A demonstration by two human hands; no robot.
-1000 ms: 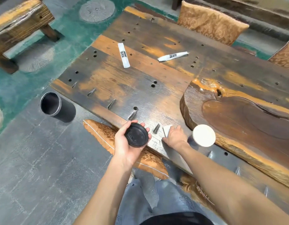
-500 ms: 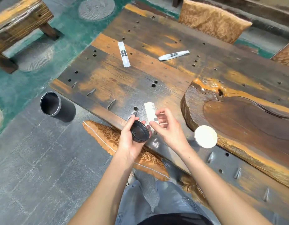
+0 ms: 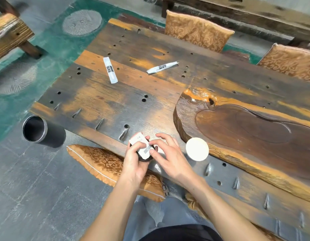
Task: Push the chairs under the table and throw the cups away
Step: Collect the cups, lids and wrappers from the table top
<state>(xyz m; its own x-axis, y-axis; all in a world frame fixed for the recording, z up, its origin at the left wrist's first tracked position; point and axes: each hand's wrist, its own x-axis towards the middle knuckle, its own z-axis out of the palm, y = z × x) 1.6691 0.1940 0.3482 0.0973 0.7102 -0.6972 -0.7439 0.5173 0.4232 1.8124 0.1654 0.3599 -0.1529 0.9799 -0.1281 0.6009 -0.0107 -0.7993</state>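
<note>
My left hand (image 3: pixel 133 165) grips a black cup (image 3: pixel 145 160) just above the near edge of the wooden table (image 3: pixel 102 101). A white packet (image 3: pixel 140 142) lies across the cup's mouth, under my left thumb. My right hand (image 3: pixel 170 160) pinches the packet's near end between index finger and thumb. To the right, a white-lidded cup (image 3: pixel 196 149) stands on the table beside a raised wooden tea tray (image 3: pixel 237 129). A chair with a gold cushion (image 3: pixel 102 164) sits partly under the table edge below my hands.
A black cylindrical bin (image 3: pixel 36 129) stands open on the grey floor left of the table corner. Two more white packets (image 3: pixel 110 70) (image 3: pixel 161 67) lie on the far half of the table. Two cushioned chair backs (image 3: pixel 197 32) (image 3: pixel 290 61) line the far side. A wooden bench (image 3: pixel 10 35) is at upper left.
My right hand picked the white packet off the table edge and brought it onto the black cup in my left hand. The cup tilted and the view moved slightly closer.
</note>
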